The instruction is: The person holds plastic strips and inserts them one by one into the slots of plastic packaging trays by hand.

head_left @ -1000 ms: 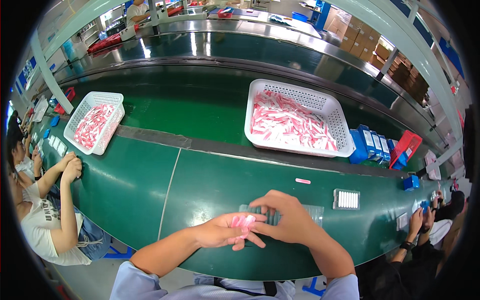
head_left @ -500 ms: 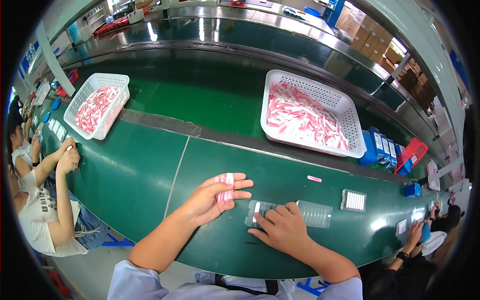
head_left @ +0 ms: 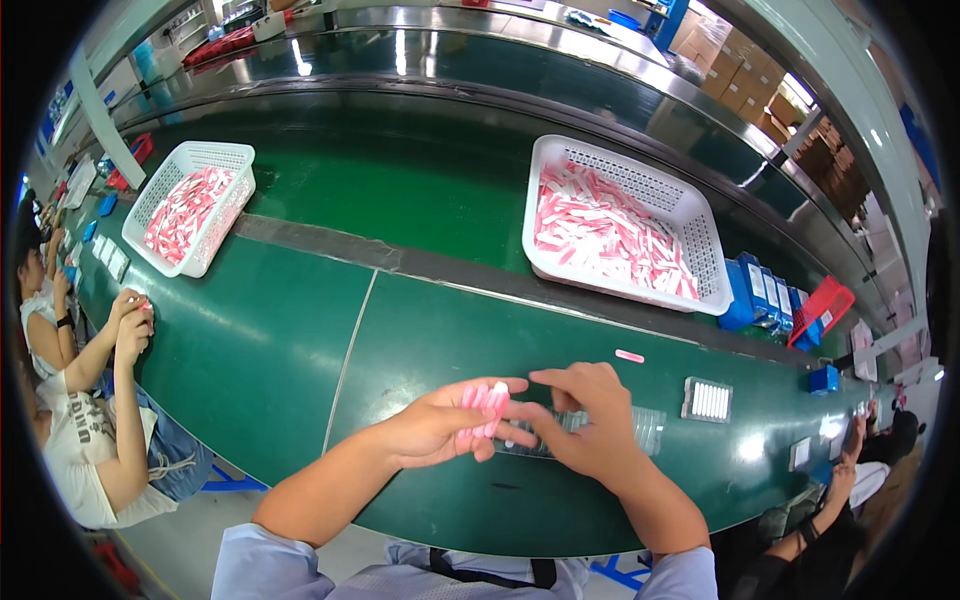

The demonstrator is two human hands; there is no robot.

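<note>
Several small pink-and-white sticks (head_left: 484, 408) are bunched in my left hand (head_left: 425, 430), its thumb pressing them against the fingers. Just right of it, my right hand (head_left: 597, 425) hovers over the table with index finger and thumb apart. The thumb tip reaches the bunch or comes very close to it; I cannot tell whether they touch. Nothing shows in the right fingers. Partly covered by my right hand lies a clear ribbed plastic tray (head_left: 650, 432). A second clear tray (head_left: 707, 400), filled with a row of white sticks, sits farther right. One pink stick (head_left: 629, 356) lies loose beyond my right hand.
A white basket (head_left: 712, 240) heaped with pink-and-white sticks stands beyond my hands, and another basket (head_left: 245, 170) is at the far left. Blue boxes (head_left: 765, 295) and a red basket (head_left: 825, 308) are at right. People work on both sides along the green table (head_left: 260, 350).
My right hand has lifted off the clear tray and moved up beside the left hand. The left hand has shifted slightly right, turning the bunched sticks.
</note>
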